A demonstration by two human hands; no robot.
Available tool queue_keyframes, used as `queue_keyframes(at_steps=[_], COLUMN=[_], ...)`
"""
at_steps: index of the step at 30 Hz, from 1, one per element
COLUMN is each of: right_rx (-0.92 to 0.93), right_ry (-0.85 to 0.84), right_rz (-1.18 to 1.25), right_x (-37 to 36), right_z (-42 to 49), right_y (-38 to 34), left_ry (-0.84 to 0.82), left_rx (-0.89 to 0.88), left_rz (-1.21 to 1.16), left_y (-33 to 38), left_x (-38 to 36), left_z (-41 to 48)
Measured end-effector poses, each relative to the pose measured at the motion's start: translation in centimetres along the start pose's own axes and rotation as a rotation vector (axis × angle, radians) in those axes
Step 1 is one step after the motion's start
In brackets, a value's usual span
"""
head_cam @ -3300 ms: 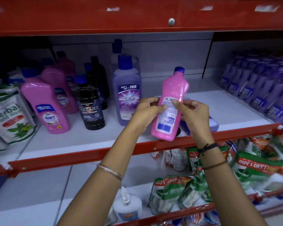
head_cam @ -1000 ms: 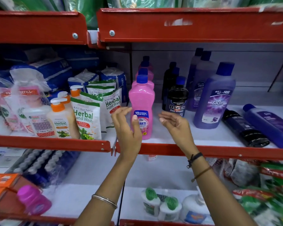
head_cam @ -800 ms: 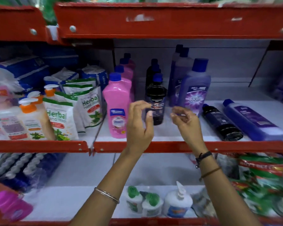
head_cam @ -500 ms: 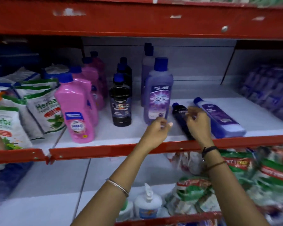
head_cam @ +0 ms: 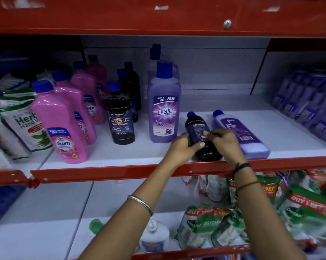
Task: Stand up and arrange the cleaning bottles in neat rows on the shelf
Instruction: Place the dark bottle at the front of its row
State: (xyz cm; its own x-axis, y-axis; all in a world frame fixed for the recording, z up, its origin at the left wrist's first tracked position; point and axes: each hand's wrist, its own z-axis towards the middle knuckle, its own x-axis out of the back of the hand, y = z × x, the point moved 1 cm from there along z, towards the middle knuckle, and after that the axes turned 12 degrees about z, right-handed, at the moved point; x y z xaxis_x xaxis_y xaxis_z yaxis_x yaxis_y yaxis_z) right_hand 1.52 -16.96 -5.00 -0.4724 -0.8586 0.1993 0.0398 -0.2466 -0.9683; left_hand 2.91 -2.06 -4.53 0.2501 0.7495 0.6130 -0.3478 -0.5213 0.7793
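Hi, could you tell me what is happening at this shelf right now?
A person is tidying floor cleaner bottles on a red-edged shelf. Both hands, left hand and right hand, have a grip on a black bottle lying on its side near the front edge. A purple bottle lies flat right beside it. To the left, the pink bottles, other black bottles and a tall purple bottle already stand upright in rows.

Both hands cover the middle of the lying black bottle (head_cam: 196,126), hiding its label's lower part. The purple bottles (head_cam: 308,107) at far right are blurred, labels unreadable. The herbal hand wash pouch (head_cam: 25,126) has its wording cut short by the front pink bottle (head_cam: 61,124).
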Motion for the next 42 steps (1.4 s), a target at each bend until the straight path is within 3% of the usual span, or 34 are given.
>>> queue_keyframes(at_steps=[5,11,21,28,34,42], right_rx=[0.142,0.342,0.352,0.310,0.337,0.291], right_ry=[-0.018,-0.087,-0.256,-0.278,-0.156,-0.486], right_rz=[0.239,0.327,0.402,0.368,0.293,0.306], right_x=[0.8,-1.3,-14.4,-18.4,-18.8,-18.7], right_z=[-2.4,-5.7,-9.0,-9.3,-9.4,-9.8], right_y=[-1.4,-5.2,-7.3,-5.7,-5.2,-6.3], left_ry=[0.142,0.307,0.476,0.470,0.466,0.331], left_rx=[-0.203,-0.289,-0.173,-0.098,-0.086,-0.112], left_rz=[-0.011,-0.065,-0.016,-0.066,-0.137,-0.147], left_y=[0.4,0.1,-7.9,-11.3,-12.3,-12.2], left_x=[1.0,5.3,14.6,15.9,16.4,16.5], left_z=[-1.2,-4.1,-8.6,-9.5,-9.9,-8.8])
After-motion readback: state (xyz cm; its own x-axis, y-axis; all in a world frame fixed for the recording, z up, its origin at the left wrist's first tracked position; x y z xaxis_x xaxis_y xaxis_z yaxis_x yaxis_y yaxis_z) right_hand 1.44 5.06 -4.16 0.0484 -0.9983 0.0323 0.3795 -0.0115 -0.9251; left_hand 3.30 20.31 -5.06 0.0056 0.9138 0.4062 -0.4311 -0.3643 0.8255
